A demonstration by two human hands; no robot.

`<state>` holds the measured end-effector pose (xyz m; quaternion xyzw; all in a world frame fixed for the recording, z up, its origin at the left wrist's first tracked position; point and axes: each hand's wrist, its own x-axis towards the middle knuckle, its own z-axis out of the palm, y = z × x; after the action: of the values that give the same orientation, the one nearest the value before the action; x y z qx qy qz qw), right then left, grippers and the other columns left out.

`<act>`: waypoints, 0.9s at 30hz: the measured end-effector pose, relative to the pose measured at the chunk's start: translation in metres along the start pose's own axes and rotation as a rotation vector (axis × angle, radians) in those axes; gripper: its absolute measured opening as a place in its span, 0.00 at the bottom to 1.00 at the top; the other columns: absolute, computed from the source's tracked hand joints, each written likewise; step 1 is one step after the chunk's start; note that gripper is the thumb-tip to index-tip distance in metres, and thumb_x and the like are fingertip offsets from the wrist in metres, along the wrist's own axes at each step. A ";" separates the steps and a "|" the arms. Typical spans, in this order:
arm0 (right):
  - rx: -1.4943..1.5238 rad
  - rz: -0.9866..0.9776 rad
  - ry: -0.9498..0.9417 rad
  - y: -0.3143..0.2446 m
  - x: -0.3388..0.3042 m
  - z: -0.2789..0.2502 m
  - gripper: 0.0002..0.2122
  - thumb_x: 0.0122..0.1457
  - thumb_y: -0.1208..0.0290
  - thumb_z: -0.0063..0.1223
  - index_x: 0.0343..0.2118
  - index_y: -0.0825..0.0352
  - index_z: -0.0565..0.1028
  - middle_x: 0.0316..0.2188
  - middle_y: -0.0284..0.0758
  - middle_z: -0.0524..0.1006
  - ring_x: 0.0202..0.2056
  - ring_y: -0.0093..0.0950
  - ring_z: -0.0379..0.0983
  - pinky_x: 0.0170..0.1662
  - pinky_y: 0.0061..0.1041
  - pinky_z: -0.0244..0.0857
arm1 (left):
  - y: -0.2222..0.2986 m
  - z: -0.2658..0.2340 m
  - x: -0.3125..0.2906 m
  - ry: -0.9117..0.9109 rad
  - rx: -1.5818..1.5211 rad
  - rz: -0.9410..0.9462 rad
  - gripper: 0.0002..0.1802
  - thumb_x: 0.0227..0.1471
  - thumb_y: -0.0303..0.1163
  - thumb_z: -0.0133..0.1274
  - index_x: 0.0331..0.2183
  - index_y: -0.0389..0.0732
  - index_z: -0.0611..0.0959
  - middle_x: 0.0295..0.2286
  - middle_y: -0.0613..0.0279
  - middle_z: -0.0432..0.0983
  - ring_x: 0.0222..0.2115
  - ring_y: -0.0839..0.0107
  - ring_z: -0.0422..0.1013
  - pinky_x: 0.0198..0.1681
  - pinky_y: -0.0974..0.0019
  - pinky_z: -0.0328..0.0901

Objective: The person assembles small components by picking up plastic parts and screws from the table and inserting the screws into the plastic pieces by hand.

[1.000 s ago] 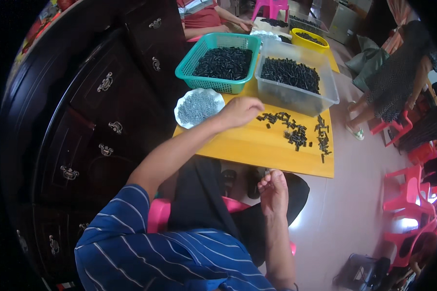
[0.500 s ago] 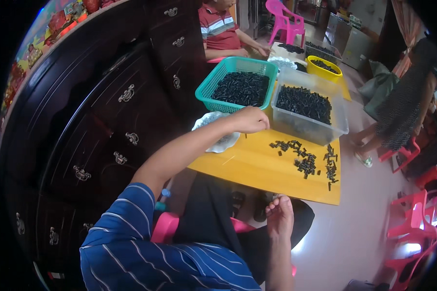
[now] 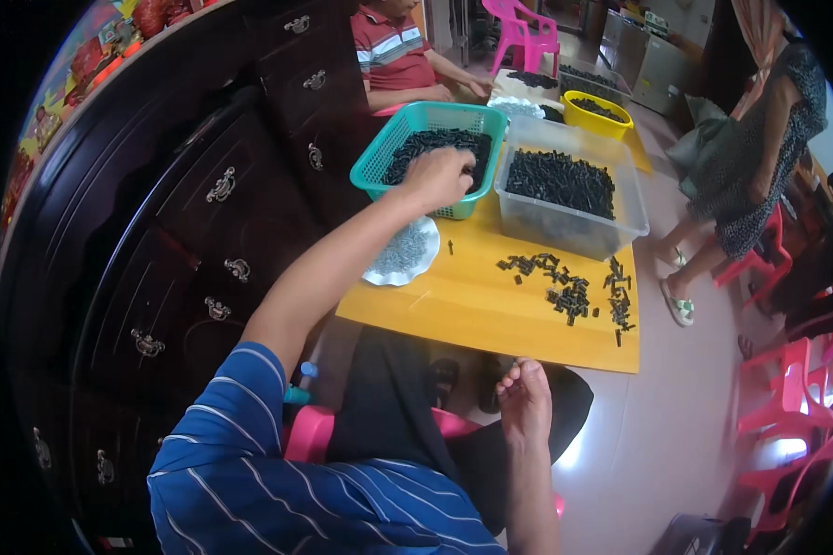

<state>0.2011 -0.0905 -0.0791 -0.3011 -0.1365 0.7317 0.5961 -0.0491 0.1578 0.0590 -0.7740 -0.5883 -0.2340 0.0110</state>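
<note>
My left hand (image 3: 440, 178) is over the front right part of a green plastic basket (image 3: 365, 176) with small black cylindrical pieces (image 3: 432, 141) in it. Its fingers curl downward, and what they hold, if anything, is hidden. Low in front of the table's near edge, my right hand (image 3: 526, 393) is pinched closed, palm up, with a tiny thing at the fingertips too small to name. A white scalloped dish (image 3: 429, 247) below my left forearm holds small silvery pieces (image 3: 400, 252).
Beside the basket stands a clear plastic bin (image 3: 565, 229) of black pieces. More pieces (image 3: 569, 298) lie scattered on the yellow table (image 3: 491, 319). A yellow basin (image 3: 611, 124) and a seated person (image 3: 396, 55) are farther off. Another person (image 3: 759, 157) stands right; dark drawers (image 3: 190, 231) line the left.
My left hand has moved left and away from me, from the table beside the dish to over the green basket. My right hand stays pinched. The person at the right has shifted.
</note>
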 end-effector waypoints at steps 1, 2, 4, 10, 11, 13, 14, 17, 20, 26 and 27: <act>-0.009 0.000 0.002 0.001 0.000 0.002 0.08 0.65 0.64 0.53 0.40 0.63 0.73 0.28 0.28 0.75 0.30 0.20 0.72 0.38 0.21 0.68 | 0.000 0.006 -0.008 -0.045 -0.069 -0.003 0.13 0.49 0.34 0.55 0.38 0.42 0.84 0.36 0.50 0.81 0.38 0.52 0.77 0.42 0.53 0.70; -0.019 -0.001 0.007 0.001 0.000 0.001 0.08 0.65 0.64 0.53 0.40 0.63 0.73 0.28 0.28 0.75 0.30 0.20 0.72 0.38 0.21 0.68 | 0.004 0.016 -0.019 -0.029 -0.142 0.075 0.09 0.48 0.33 0.54 0.32 0.43 0.86 0.28 0.51 0.81 0.32 0.52 0.78 0.38 0.53 0.71; -0.024 0.004 0.003 0.002 0.002 -0.003 0.09 0.65 0.63 0.54 0.40 0.62 0.73 0.29 0.27 0.74 0.31 0.20 0.71 0.39 0.21 0.67 | 0.009 0.036 -0.042 -0.131 -0.040 0.081 0.09 0.48 0.33 0.54 0.32 0.42 0.86 0.29 0.50 0.80 0.33 0.50 0.77 0.39 0.49 0.70; -0.012 0.002 0.000 0.001 0.000 -0.001 0.09 0.65 0.62 0.54 0.40 0.62 0.74 0.29 0.26 0.74 0.31 0.19 0.71 0.38 0.21 0.67 | -0.014 0.083 -0.064 -0.252 0.185 0.131 0.10 0.49 0.33 0.53 0.34 0.41 0.86 0.31 0.50 0.80 0.36 0.48 0.75 0.40 0.47 0.69; -0.005 0.006 0.016 0.001 0.000 -0.001 0.09 0.65 0.62 0.54 0.40 0.62 0.74 0.29 0.26 0.75 0.31 0.19 0.71 0.38 0.21 0.67 | -0.012 0.085 -0.066 -0.315 0.186 0.150 0.11 0.50 0.33 0.53 0.35 0.41 0.85 0.33 0.51 0.80 0.38 0.49 0.75 0.41 0.48 0.69; -0.014 0.015 0.024 0.001 0.000 0.000 0.09 0.65 0.63 0.54 0.41 0.62 0.74 0.29 0.27 0.75 0.31 0.19 0.71 0.38 0.21 0.68 | -0.009 0.095 -0.072 -0.271 0.085 0.230 0.11 0.50 0.33 0.53 0.35 0.42 0.85 0.33 0.52 0.79 0.39 0.50 0.74 0.42 0.48 0.68; -0.024 0.025 0.029 0.001 0.000 0.000 0.09 0.65 0.63 0.54 0.41 0.62 0.74 0.29 0.27 0.75 0.31 0.20 0.72 0.38 0.21 0.68 | -0.007 0.100 -0.074 -0.223 -0.012 0.306 0.11 0.50 0.33 0.54 0.36 0.42 0.85 0.34 0.53 0.79 0.40 0.51 0.74 0.43 0.49 0.68; -0.030 0.035 0.016 0.003 0.000 -0.003 0.09 0.64 0.63 0.55 0.42 0.63 0.75 0.30 0.28 0.75 0.31 0.20 0.72 0.38 0.22 0.69 | 0.008 0.114 -0.070 -0.182 -0.063 0.315 0.11 0.50 0.34 0.55 0.36 0.43 0.85 0.35 0.55 0.79 0.41 0.53 0.73 0.45 0.50 0.67; -0.024 0.043 -0.002 0.004 0.001 -0.003 0.10 0.64 0.64 0.56 0.42 0.64 0.75 0.30 0.28 0.76 0.31 0.20 0.73 0.38 0.22 0.70 | 0.019 0.123 -0.066 -0.135 -0.111 0.335 0.11 0.50 0.34 0.55 0.36 0.43 0.85 0.35 0.56 0.79 0.41 0.53 0.74 0.44 0.51 0.67; -0.015 0.046 0.003 0.003 0.003 -0.008 0.10 0.63 0.64 0.56 0.42 0.64 0.75 0.30 0.29 0.76 0.30 0.20 0.73 0.37 0.22 0.71 | 0.039 0.130 -0.058 -0.211 -0.055 0.272 0.09 0.46 0.32 0.58 0.32 0.40 0.85 0.33 0.54 0.78 0.39 0.52 0.74 0.43 0.50 0.69; -0.014 0.045 0.005 0.003 0.002 -0.008 0.10 0.63 0.64 0.56 0.42 0.64 0.75 0.30 0.29 0.76 0.30 0.20 0.73 0.37 0.22 0.71 | 0.040 0.131 -0.060 -0.212 -0.056 0.274 0.09 0.46 0.32 0.58 0.32 0.40 0.85 0.33 0.54 0.78 0.39 0.52 0.74 0.43 0.50 0.69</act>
<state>0.2032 -0.0901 -0.0874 -0.3101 -0.1336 0.7433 0.5775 0.0219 0.1297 -0.0699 -0.8672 -0.4686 -0.1637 -0.0409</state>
